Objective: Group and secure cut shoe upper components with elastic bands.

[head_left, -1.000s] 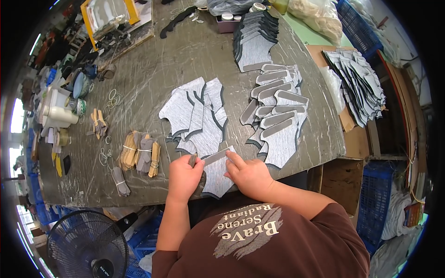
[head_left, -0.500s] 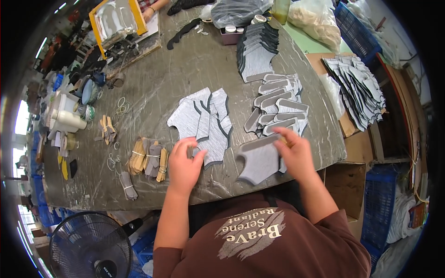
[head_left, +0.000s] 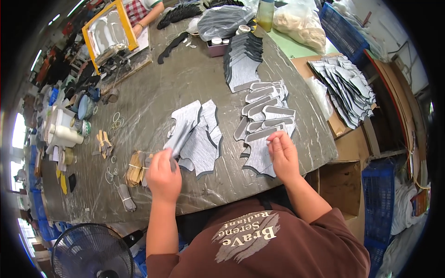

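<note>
My left hand (head_left: 163,175) is closed on the edge of a grey cut fabric piece (head_left: 181,134), smeared by motion and tilted up from the table. Under and beside it lies a loose pile of light-grey fabric pieces (head_left: 200,147) with dark edges and curved outlines. At the right, my right hand (head_left: 283,155) has its fingers pinched together over the near end of a fanned row of fabric pieces (head_left: 273,111) bearing dark-grey strips. The nearest fabric piece (head_left: 259,155) lies just beside those fingertips. What the pinch holds, if anything, is hidden.
Rubber-banded bundles of tan strips (head_left: 134,169) lie left of my left hand, near loose rubber bands (head_left: 116,121). Beyond stand a fabric stack (head_left: 243,62) and a yellow-framed screen (head_left: 110,34) beside a co-worker's arm (head_left: 149,18). A fan (head_left: 92,250) stands lower left.
My left hand has taken hold of a fabric piece from the middle pile. The piece my right hand held now lies at the near end of the right row. The view has shifted slightly.
</note>
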A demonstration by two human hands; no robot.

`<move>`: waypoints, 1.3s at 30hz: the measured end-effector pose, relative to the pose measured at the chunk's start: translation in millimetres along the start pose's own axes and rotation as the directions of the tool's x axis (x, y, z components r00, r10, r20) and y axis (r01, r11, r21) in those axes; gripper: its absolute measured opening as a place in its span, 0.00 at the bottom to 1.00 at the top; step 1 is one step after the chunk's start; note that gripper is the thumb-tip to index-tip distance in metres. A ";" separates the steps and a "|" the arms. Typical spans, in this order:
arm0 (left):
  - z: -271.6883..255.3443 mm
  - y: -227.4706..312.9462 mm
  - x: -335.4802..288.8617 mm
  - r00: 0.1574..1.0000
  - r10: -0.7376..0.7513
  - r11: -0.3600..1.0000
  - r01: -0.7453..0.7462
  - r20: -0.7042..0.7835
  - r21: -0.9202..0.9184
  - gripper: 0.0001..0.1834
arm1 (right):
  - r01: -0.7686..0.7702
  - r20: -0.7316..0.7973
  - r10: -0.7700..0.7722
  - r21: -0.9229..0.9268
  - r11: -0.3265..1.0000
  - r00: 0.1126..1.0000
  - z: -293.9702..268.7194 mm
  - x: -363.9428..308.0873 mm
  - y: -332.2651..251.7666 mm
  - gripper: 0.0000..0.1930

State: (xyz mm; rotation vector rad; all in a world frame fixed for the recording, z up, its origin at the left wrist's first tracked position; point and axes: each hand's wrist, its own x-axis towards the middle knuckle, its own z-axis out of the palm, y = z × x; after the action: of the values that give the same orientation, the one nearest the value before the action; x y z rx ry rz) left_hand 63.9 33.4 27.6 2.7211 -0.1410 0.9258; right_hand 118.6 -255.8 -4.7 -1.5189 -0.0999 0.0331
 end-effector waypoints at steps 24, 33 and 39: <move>-5.1 72.0 -44.9 0.941 -0.018 0.899 0.163 0.337 -0.406 0.47 | -0.101 0.677 0.160 -0.126 0.987 0.719 74.4 -36.4 -13.4 0.06; -6.9 71.7 -53.4 0.884 -0.063 0.853 0.288 0.464 -0.434 0.46 | -0.225 0.637 0.245 -0.115 0.968 0.731 73.4 -34.8 -12.0 0.05; 0.7 70.5 -55.7 0.918 -0.076 0.735 0.315 0.389 -0.600 0.43 | -0.429 0.685 0.338 -0.041 0.903 0.646 71.8 -36.6 -6.7 0.04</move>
State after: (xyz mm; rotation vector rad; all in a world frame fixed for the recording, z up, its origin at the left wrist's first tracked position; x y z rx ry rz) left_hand 7.9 -34.1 8.3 2.1356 -0.1911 0.2446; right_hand 75.8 -187.8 3.8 -1.3071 -0.3541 0.9438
